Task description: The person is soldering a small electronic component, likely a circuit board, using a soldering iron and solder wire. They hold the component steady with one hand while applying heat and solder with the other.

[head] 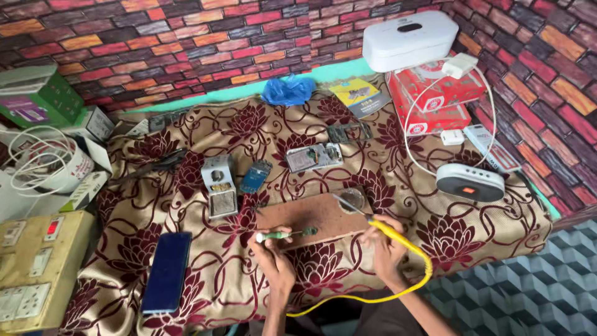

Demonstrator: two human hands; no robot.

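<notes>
My left hand (275, 256) grips a green-handled screwdriver (283, 234) that lies across the near edge of a brown wooden board (311, 218). My right hand (385, 246) holds a yellow soldering iron (392, 231) by its handle. Its metal tip (345, 204) reaches up-left to a small round tin (352, 200) on the board's far right corner. A yellow cord (398, 289) loops from the iron back below my arms.
On the floral cloth (205, 274) lie a dark phone (166, 271), a soldering stand (219, 185), a blue module (255, 177), an opened device (314, 157), pliers (163, 161) and a grey speaker (470, 182). Red boxes (435, 99), a white case (410, 40) and a switch box (34, 270) flank it.
</notes>
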